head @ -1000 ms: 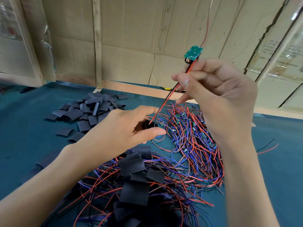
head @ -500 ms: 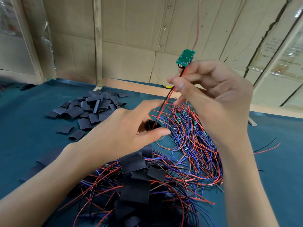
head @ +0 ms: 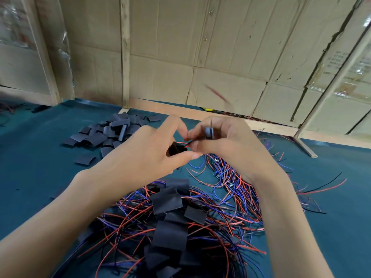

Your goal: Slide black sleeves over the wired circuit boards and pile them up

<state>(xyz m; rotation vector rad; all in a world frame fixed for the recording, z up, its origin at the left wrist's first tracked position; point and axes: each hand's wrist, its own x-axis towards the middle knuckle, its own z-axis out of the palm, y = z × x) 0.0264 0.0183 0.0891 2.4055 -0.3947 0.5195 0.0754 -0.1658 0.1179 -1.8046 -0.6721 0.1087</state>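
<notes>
Sleeved boards pile (head: 170, 229) lower centre among red-blue wires. Mid-frame, left hand (head: 148, 157) pinches black sleeve (head: 176, 148); right hand (head: 226, 143) grips blurred circuit board (head: 208, 133) beside it. Loose sleeves heap (head: 108, 133) upper left.

Left hand (head: 148, 155) pinches a black sleeve (head: 176, 148); right hand (head: 226, 143) grips a blurred board (head: 209, 133).

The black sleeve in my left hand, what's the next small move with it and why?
Probably draw the board's wires on through the black sleeve until the board slides inside. The left hand pinches the sleeve with its mouth open, the right hand holds the blurred board right beside it, and a red and black wire already enters the opening.
</notes>
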